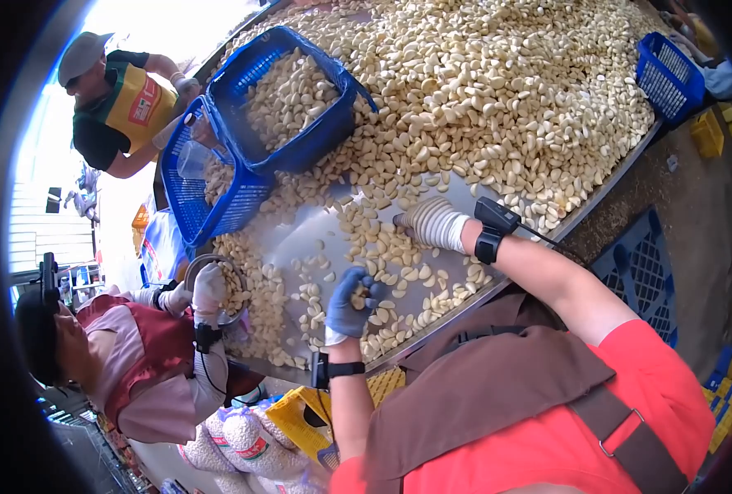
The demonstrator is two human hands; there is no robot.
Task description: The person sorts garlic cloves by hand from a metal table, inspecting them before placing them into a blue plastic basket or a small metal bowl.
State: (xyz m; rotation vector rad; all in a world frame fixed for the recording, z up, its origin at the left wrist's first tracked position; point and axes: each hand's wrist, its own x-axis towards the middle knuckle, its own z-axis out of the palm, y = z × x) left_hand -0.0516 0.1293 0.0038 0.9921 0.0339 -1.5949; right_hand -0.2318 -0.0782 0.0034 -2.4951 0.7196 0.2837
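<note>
Left hand [353, 303]: blue-grey glove, fingers curled in around some garlic; can't tell which way its long axis runs
Right hand [436, 224]: white glove, fingers pointing left over loose cloves, grip hard to tell
Garlic cloves [497, 99]: all over the metal table [292, 239], long axes every which way, no shared direction tbh

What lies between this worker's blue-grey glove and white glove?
In the head view, loose cream-coloured garlic cloves lie on the silvery metal table between the blue-grey-gloved left hand and white-gloved right hand.
</note>
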